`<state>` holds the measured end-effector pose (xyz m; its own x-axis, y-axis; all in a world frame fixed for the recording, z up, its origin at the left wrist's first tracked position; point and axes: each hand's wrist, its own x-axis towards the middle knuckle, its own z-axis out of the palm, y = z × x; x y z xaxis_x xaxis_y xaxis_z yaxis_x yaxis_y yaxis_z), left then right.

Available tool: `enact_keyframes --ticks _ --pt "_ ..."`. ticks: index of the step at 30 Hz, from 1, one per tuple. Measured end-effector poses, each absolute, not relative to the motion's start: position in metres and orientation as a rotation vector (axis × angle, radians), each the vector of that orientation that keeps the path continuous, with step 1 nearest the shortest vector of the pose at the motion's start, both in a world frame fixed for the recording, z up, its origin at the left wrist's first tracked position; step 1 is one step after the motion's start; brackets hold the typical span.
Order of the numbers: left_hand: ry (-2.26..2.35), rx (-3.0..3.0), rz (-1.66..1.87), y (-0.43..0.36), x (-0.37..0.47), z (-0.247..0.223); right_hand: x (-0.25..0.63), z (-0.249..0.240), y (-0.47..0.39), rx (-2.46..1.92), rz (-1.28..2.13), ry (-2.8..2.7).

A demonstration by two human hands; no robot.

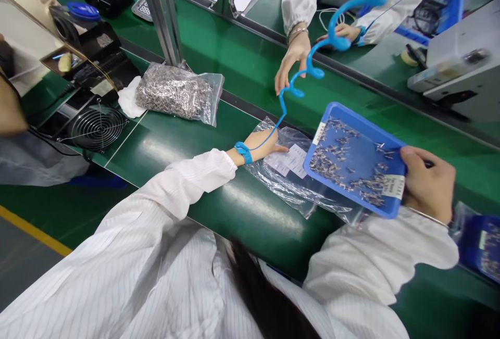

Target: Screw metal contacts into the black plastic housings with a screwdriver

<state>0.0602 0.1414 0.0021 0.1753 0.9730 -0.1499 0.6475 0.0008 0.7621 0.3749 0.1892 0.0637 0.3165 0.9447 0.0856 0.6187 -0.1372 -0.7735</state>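
At one end, the right hand clamps a shallow blue plastic tray, presumably to steady its small silvery metal parts; the left hand (grip unclear) meets clear plastic bags below, on the green counter.

The person's right hand grips one end of a blue tray scattered with small metal parts, above clear plastic bags. The left hand, with a blue wrist strap, is at the bags. A co-worker's hand hangs across the bench.
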Motion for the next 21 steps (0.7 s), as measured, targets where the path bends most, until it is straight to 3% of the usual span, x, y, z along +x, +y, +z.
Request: enact_keyframes --ticks 6,12,21 --pt "1.343 1.409 0.719 0.180 0.044 0.008 0.377 0.059 0.192 -1.896 0.677 -1.380" --pt "0.651 0.391 1.185 0.204 0.020 0.016 0.370 0.056 0.196 -1.920 0.839 -1.525" --pt "0.594 0.246 1.262 0.225 0.028 0.027 0.358 0.050 0.204 -1.946 1.008 -1.658"
